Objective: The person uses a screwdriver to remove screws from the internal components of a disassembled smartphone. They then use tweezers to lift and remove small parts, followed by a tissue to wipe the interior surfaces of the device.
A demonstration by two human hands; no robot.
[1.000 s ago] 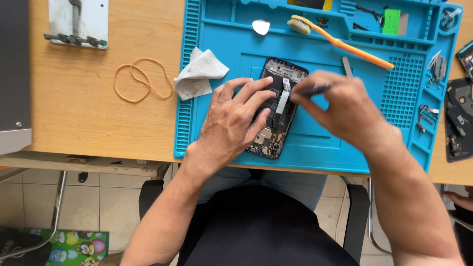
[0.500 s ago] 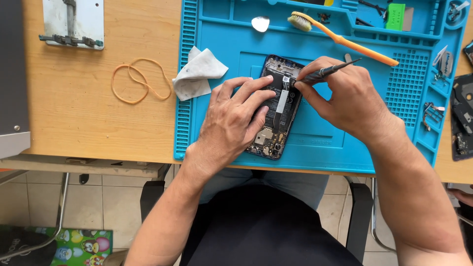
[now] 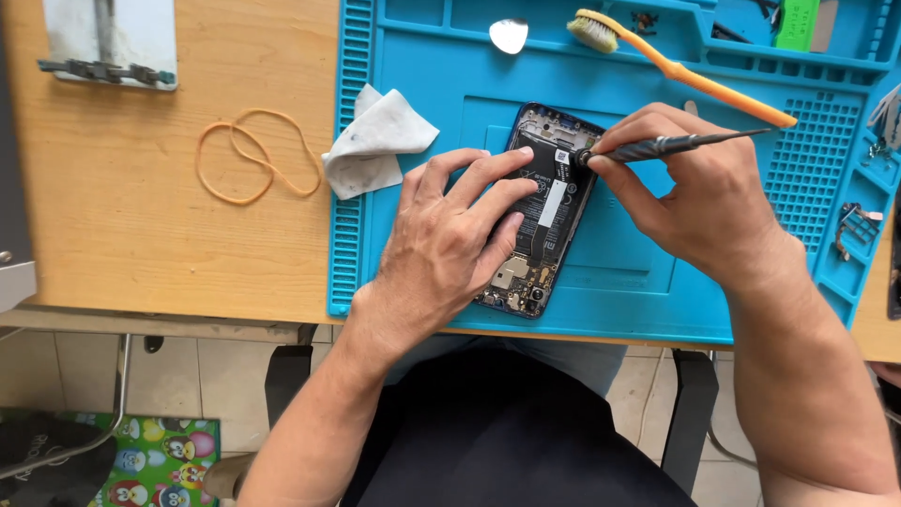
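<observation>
The scene is seen from a single head-worn camera, aimed steeply down over the person's lap and forearms. The wooden desk (image 3: 141, 235) and blue repair mat (image 3: 638, 300) are viewed nearly from above, at close arm's-length range. The desk's far edge is cut off at the top; tiled floor is shown along the bottom. No second view is provided.

wooden table (image 3: 141, 244) | on it: blue mat (image 3: 619, 300), orange rubber band (image 3: 253, 155), white cloth (image 3: 375, 141), possibly metal plate (image 3: 113, 38)
</observation>
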